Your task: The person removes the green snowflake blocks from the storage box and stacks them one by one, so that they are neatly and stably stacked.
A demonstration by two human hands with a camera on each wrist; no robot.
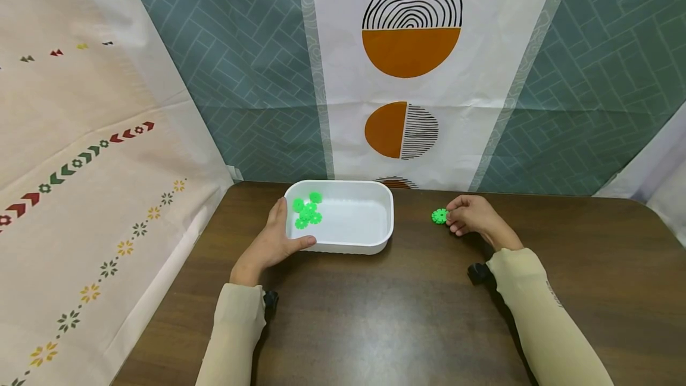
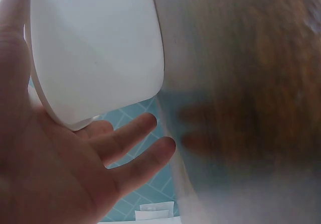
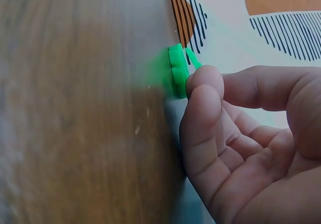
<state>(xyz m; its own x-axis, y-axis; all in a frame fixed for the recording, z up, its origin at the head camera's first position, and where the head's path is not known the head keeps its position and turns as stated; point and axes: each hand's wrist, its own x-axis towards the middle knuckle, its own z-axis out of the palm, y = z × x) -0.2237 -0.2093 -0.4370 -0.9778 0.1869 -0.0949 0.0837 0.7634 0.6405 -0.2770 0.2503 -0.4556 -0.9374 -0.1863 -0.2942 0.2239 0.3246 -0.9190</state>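
A white plastic tray [image 1: 354, 248] stands on the table with several green notched discs [image 1: 308, 212] gathered at its left end. My left hand [image 1: 274, 243] holds the tray's near left corner, its thumb along the front rim and fingers at the left end. Two of its fingers [image 2: 145, 158] extend free of the wall in the left wrist view. To the right of the tray, my right hand [image 1: 471, 216] pinches a thin green notched disc [image 3: 192, 57] between thumb and fingertip. That disc tilts beside a thicker-looking green piece [image 3: 178, 71] at the table surface.
The brown wooden table [image 1: 375, 314] runs back to a patterned cloth [image 1: 257, 76] hung behind it. Another white cloth [image 1: 107, 195] with coloured motifs hangs along the left side. A black wrist device [image 1: 479, 273] sits under my right forearm.
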